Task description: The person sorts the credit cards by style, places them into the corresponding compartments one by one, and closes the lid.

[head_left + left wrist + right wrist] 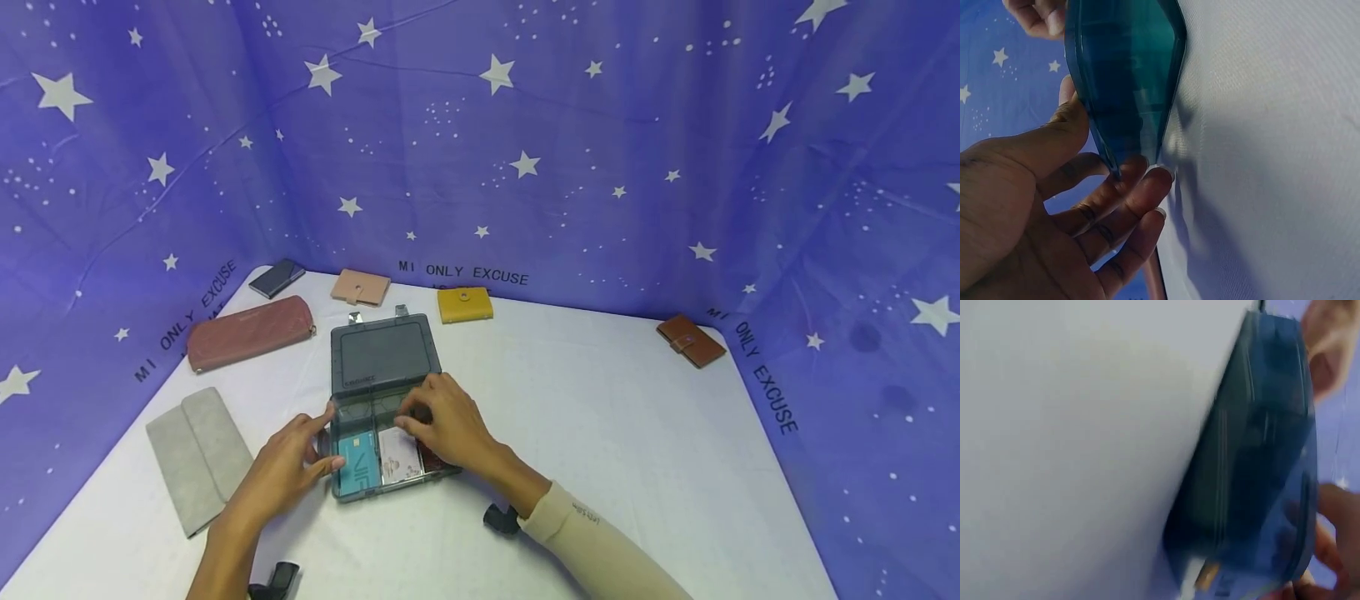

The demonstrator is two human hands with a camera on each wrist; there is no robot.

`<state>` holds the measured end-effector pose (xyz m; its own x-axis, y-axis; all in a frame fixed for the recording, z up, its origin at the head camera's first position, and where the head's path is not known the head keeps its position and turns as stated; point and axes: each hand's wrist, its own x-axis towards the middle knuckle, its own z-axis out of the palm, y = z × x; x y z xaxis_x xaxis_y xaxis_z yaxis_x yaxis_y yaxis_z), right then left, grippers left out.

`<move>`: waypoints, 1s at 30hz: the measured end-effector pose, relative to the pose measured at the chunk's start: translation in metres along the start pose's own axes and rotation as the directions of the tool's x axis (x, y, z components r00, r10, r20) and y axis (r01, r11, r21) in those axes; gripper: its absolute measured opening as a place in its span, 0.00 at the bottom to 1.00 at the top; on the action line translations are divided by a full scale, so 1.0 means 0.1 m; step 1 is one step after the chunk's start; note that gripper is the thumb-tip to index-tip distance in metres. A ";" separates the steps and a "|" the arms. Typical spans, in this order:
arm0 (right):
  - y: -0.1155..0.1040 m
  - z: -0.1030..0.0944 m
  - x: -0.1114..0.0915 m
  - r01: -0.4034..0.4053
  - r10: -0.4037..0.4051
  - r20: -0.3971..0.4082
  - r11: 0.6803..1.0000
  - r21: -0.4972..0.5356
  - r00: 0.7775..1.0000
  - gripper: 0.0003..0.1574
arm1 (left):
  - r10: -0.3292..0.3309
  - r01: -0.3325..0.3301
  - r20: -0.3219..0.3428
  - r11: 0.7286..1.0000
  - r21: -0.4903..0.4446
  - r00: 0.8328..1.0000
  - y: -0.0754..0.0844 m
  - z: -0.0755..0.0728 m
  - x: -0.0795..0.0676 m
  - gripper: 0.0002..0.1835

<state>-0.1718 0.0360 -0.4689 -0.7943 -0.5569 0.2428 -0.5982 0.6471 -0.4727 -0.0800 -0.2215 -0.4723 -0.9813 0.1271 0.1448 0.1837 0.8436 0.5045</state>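
An open, dark translucent plastic storage box (386, 487) with compartments stands on the white table, its lid (386, 354) tipped back. Inside, a teal card (358, 462) lies at the left, a white card (400, 458) in the middle and something dark reddish-brown (431, 460) at the right, partly hidden by my right hand. My left hand (288, 458) grips the box's left side, thumb at the rim and fingers along the outer wall (1125, 94). My right hand (450, 421) bends over the compartments, thumb and index finger close together above the white card; I cannot tell whether they pinch anything.
A grey flap wallet (198, 458) and a dusty-red zip wallet (251, 333) lie to the left. Along the back are a dark card case (277, 278), a pink card holder (361, 287) and a yellow one (465, 305). A brown card holder (691, 340) lies far right.
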 end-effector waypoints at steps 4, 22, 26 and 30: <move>0.26 -0.05 0.20 -0.166 0.185 -0.063 0.958 0.233 0.981 0.24 | 0.009 -0.009 -0.003 1.000 -0.005 1.000 -0.01 0.01 0.01 0.41; 0.54 -0.28 0.45 -0.252 0.358 0.090 0.436 0.864 0.929 0.30 | 0.003 -0.003 0.000 0.994 -0.105 1.000 -0.06 0.00 0.00 0.39; 0.53 -0.32 0.32 -0.244 0.348 0.076 0.468 0.849 0.934 0.30 | -0.040 0.030 -0.031 0.961 -0.276 0.999 -0.11 0.02 -0.05 0.29; 0.55 -0.34 0.13 -0.254 0.273 0.116 0.552 0.794 0.955 0.29 | -0.101 0.077 -0.031 0.891 -0.446 0.994 -0.13 0.01 -0.08 0.26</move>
<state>-0.2182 0.0822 -0.4625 -0.9097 -0.4153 0.0046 -0.0437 0.0849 -0.9954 -0.0744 -0.2326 -0.4807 -0.9925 0.0246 0.1195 0.1144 0.5289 0.8409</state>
